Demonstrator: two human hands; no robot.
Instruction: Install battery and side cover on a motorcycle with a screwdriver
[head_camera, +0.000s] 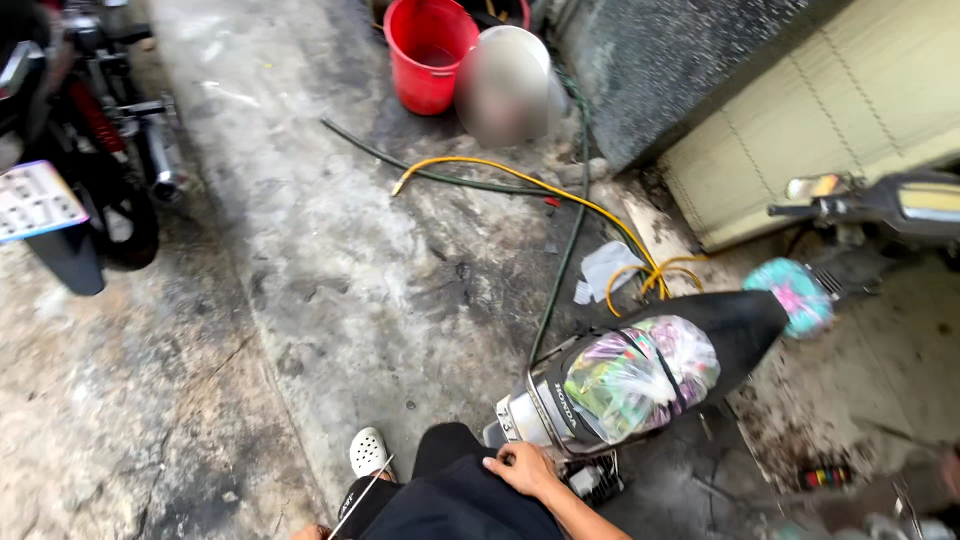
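My right hand (520, 468) rests at the rear end of a small motorbike (745, 325), its fingers bent against the silver tail (530, 415); whether it grips anything is hidden. Only the top of my left hand (306, 532) shows at the bottom edge, closed on a thin metal rod (362, 494) that slants up to the right. A clear plastic bag of colourful items (640, 375) is strapped with black cords over the back of the black seat. My dark trouser leg (450, 500) and white clog (367, 452) are below.
A second motorcycle (110, 150) stands at the far left. A red bucket (428, 55) sits at the top, with a yellow hose (560, 195) and a green hose (560, 265) trailing across wet concrete. A third bike's handlebar (860, 205) is at right by a wall.
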